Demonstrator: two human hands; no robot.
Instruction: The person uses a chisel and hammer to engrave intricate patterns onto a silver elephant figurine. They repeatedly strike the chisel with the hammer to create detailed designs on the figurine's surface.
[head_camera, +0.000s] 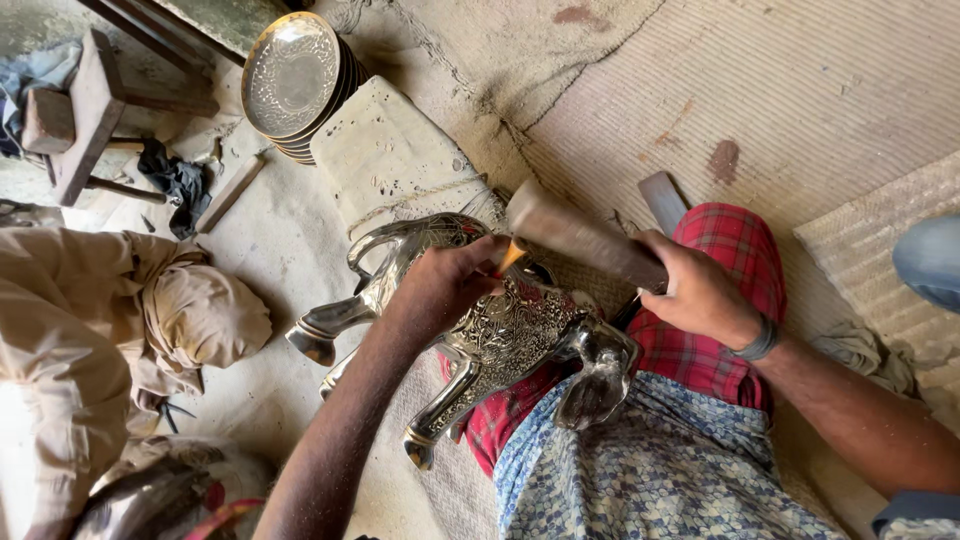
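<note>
Woven mat (780, 90) covers the floor. Left hand (455, 280) grips a chisel (511, 256) against a metal horse (480, 330) lying across the lap. Right hand (695, 290) clenches a hammer (580, 235) above it. Stacked plates (295, 80) lie well apart.

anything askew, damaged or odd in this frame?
Nothing looks damaged or spilled. The metal horse figure lies tipped on its side across the lap, legs sticking out, under the left hand. The right hand grips a hammer. The stack of metal plates leans tilted.
</note>
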